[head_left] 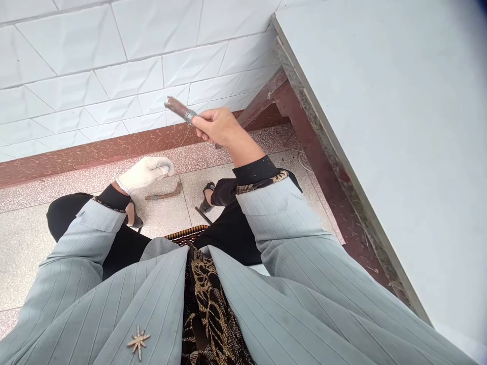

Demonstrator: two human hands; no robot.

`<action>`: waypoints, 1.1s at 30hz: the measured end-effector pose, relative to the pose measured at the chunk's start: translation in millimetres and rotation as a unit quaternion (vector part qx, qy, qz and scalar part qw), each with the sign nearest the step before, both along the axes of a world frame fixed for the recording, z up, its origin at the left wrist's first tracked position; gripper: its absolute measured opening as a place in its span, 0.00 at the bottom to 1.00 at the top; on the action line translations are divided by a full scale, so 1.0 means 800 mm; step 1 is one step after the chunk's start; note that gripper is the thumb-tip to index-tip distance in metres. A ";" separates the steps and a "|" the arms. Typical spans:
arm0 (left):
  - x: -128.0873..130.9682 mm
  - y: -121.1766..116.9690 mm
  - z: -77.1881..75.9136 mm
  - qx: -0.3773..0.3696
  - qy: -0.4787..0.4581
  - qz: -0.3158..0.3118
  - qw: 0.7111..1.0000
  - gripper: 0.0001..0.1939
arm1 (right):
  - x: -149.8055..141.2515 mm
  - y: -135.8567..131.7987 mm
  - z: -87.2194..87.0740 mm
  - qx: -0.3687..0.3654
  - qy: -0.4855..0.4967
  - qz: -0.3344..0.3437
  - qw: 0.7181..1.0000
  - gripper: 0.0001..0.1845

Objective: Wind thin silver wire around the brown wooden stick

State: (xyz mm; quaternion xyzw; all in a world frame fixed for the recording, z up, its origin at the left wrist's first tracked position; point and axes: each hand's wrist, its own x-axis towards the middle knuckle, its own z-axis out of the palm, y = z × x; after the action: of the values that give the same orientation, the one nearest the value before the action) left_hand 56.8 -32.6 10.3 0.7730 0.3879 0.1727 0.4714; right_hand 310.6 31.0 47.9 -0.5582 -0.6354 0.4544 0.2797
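My right hand [216, 126], bare, is raised in front of the tiled wall. It is closed around a short brown wooden-looking handle [178, 107] with metal wire wound round it just above my thumb. The handle points up and to the left; its lower end is hidden in my fist. My left hand [144, 172] wears a white glove and is held lower, over the floor. Its fingers are curled together, and whether anything thin is between them cannot be seen. Below it, a brown bent tool [163, 195] with a hooked end lies on the floor.
A large white tabletop [384, 132] on a reddish-brown frame [323, 152] stands close on my right. White tiles [129, 76] cover the wall ahead, above a brown skirting [76, 152]. I sit on a woven seat [186, 234], knees apart over the speckled floor [26, 238].
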 end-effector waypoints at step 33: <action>0.006 -0.002 -0.019 -0.040 -0.023 0.032 0.998 0.10 | -0.010 0.005 -0.019 0.017 -0.055 0.104 0.993 0.23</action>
State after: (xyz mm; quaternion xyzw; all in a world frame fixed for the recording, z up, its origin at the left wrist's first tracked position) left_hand 61.3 -34.1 -4.6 0.7364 0.4076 0.1897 0.5056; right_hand 302.7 35.1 32.4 -0.5082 -0.7120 0.4392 0.2048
